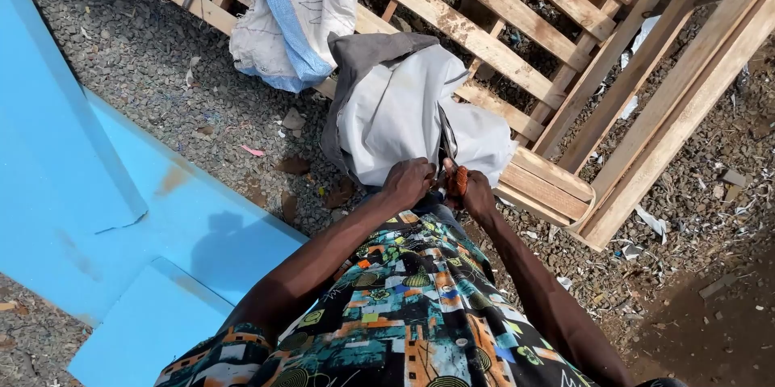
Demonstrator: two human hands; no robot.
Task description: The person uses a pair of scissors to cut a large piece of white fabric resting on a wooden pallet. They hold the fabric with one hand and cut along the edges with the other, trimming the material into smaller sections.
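A white and grey piece of fabric (400, 112) hangs in front of me, draped over a bare wooden frame (517, 40). My left hand (408, 183) grips the fabric's lower edge with closed fingers. My right hand (475, 193) holds scissors (450, 163) with orange handles, the blades pointing up into the white fabric. Both hands sit close together just above my patterned shirt (404, 306).
A large blue foam sheet (89, 193) lies on the gravel at the left. A white sack with a blue stripe (286, 12) rests on the wooden frame at the top. Gravel with scraps and wood offcuts (694, 193) surrounds everything.
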